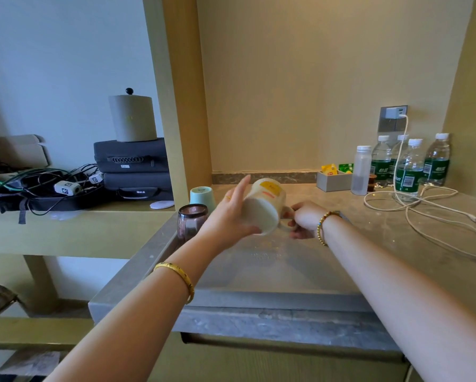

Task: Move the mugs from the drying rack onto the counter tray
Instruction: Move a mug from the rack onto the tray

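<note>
A cream mug (267,201) with a yellow label is tilted on its side above the clear tray (259,274) on the grey counter, its mouth facing me. My left hand (231,213) cups the mug's left side and rim. My right hand (304,220) grips its handle. At the tray's far left corner a purple-tinted glass (190,224) stands with its mouth up, and behind it a mint-green cup (202,195) stands upside down.
Several water bottles (409,172), a frosted bottle (361,170) and a grey tea-bag box (333,179) stand at the back right. A white charging cable (424,210) loops over the counter's right side. The left shelf holds grey cases (133,166) and tangled cords.
</note>
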`<action>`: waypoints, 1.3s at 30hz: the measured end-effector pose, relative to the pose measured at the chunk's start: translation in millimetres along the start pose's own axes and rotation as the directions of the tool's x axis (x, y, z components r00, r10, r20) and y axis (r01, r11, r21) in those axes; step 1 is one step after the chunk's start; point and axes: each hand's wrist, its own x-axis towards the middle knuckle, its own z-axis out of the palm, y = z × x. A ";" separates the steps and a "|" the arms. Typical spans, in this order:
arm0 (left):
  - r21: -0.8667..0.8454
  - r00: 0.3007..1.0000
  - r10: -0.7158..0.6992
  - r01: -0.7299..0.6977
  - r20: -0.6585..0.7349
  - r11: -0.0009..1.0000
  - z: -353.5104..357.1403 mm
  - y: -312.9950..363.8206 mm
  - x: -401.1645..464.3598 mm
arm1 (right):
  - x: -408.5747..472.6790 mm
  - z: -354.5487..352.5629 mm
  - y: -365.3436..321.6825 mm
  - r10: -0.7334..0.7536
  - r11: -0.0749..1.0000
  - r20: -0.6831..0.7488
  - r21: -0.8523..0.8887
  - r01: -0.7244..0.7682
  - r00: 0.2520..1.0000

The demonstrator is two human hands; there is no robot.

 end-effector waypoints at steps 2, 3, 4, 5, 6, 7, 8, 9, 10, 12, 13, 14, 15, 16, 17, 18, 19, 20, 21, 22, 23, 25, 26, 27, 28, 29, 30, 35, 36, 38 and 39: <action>-0.019 0.997 0.043 -0.044 -0.059 0.999 -4.1 3.6 -2.6 | 0.4 -4.9 -2.4 0.047 0.999 0.025 0.015 -0.047 0.999; -0.004 0.997 0.071 -0.071 -0.033 0.997 -4.9 5.3 -4.0 | 0.2 -6.6 -2.8 0.071 0.997 0.048 0.025 -0.072 0.996; 0.029 0.995 0.099 -0.099 0.023 0.995 -4.9 6.3 -5.5 | -0.9 -7.1 -2.6 0.093 0.995 0.074 0.033 -0.096 0.993; 0.083 0.988 0.122 -0.129 0.094 0.988 -3.5 6.4 -7.7 | -2.4 -6.0 -1.7 0.115 0.992 0.100 0.036 -0.119 0.988; 0.154 0.978 0.136 -0.160 0.156 0.975 -1.3 5.6 -10.1 | -4.0 -3.9 0.1 0.136 0.989 0.123 0.037 -0.142 0.983; 0.235 0.971 0.143 -0.186 0.190 0.954 2.0 4.1 -12.6 | -6.0 -1.2 2.1 0.153 0.986 0.143 0.043 -0.160 0.978; 0.313 0.971 0.145 -0.200 0.190 0.928 5.5 2.3 -14.8 | -7.3 1.0 3.8 0.162 0.983 0.157 0.061 -0.174 0.974; 0.375 0.975 0.149 -0.201 0.164 0.905 8.4 0.9 -16.1 | -7.8 3.0 5.3 0.168 0.978 0.172 0.094 -0.186 0.971; 0.408 0.980 0.155 -0.195 0.128 0.892 9.5 0.2 -16.3 | -8.2 3.9 5.8 0.173 0.971 0.188 0.132 -0.200 0.967; 0.379 0.985 0.152 -0.172 0.082 0.909 5.8 0.7 -11.9 | -10.6 4.1 3.6 0.177 0.955 0.218 0.198 -0.221 0.960; 0.337 0.988 0.131 -0.151 0.082 0.929 2.0 1.3 -8.1 | -12.1 3.3 1.4 0.170 0.952 0.223 0.214 -0.218 0.960; 0.288 0.991 0.099 -0.121 0.089 0.950 -1.8 2.4 -3.7 | -13.4 1.8 -0.9 0.153 0.955 0.224 0.219 -0.202 0.963; 0.238 0.993 0.063 -0.085 0.097 0.968 -4.9 3.5 0.2 | -15.7 0.5 -3.3 0.130 0.959 0.226 0.220 -0.181 0.965; 0.194 0.994 0.032 -0.052 0.107 0.980 -6.9 4.5 3.6 | -18.1 -0.9 -5.6 0.111 0.961 0.228 0.224 -0.163 0.967; 0.162 0.993 0.010 -0.030 0.119 0.986 -8.0 5.3 6.8 | -20.0 -1.8 -8.1 0.100 0.960 0.225 0.233 -0.153 0.969; 0.144 0.991 -0.004 -0.016 0.136 0.989 -8.5 5.7 10.2 | -19.9 -2.8 -9.2 0.089 0.961 0.210 0.240 -0.139 0.974; 0.137 0.987 -0.015 -0.006 0.157 0.991 -8.6 5.8 13.3 | -18.5 -3.4 -9.1 0.074 0.965 0.188 0.235 -0.118 0.979; 0.135 0.984 -0.028 0.005 0.175 0.991 -8.7 5.5 16.3 | -16.1 -4.2 -8.6 0.054 0.971 0.173 0.220 -0.092 0.983; 0.135 0.981 -0.046 0.020 0.188 0.991 -8.6 4.8 19.3 | -12.8 -4.9 -7.9 0.026 0.975 0.173 0.215 -0.063 0.985; 0.132 0.979 -0.065 0.039 0.195 0.990 -8.6 3.6 22.0 | -10.8 -4.8 -7.0 -0.013 0.975 0.186 0.221 -0.029 0.982; 0.122 0.976 -0.087 0.064 0.197 0.990 -8.4 2.4 24.3 | -10.0 -3.8 -6.0 -0.056 0.973 0.203 0.232 0.008 0.977; 0.061 0.973 -0.139 0.130 0.186 0.990 -7.5 0.6 28.2 | -9.1 -2.5 -2.8 -0.139 0.978 0.202 0.184 0.101 0.969; 0.017 0.972 -0.163 0.162 0.171 0.987 -6.3 -0.4 30.1 | -8.3 -2.7 -1.0 -0.169 0.983 0.171 0.104 0.153 0.971; -0.020 0.973 -0.176 0.181 0.147 0.983 -4.3 -1.5 32.0 | -6.7 -3.2 0.7 -0.189 0.982 0.124 0.019 0.188 0.974; -0.038 0.976 -0.179 0.185 0.121 0.982 -1.4 -2.3 33.6 | -5.0 -3.9 2.4 -0.195 0.979 0.080 -0.040 0.199 0.977; -0.033 0.980 -0.176 0.180 0.097 0.983 2.4 -2.9 34.4 | -3.4 -4.9 3.8 -0.191 0.978 0.056 -0.070 0.194 0.980; -0.015 0.982 -0.171 0.172 0.078 0.985 7.0 -3.4 35.1 | -1.9 -6.1 5.4 -0.178 0.981 0.049 -0.076 0.181 0.983; 0.090 0.989 -0.146 0.144 0.005 0.985 19.3 -6.7 38.3 | 7.9 -6.2 14.0 -0.188 0.980 0.015 -0.063 0.188 0.982; 0.130 0.990 -0.140 0.139 0.005 0.982 18.2 -7.5 40.0 | 9.9 -5.4 13.8 -0.197 0.971 -0.003 -0.139 0.195 0.980; 0.246 0.989 -0.144 0.133 0.029 0.960 14.5 -9.8 44.8 | 15.2 -3.3 10.5 -0.203 0.930 -0.047 -0.321 0.178 0.978; 0.300 0.987 -0.153 0.130 0.053 0.945 11.7 -11.1 47.9 | 18.0 -1.7 7.5 -0.197 0.909 -0.068 -0.387 0.157 0.978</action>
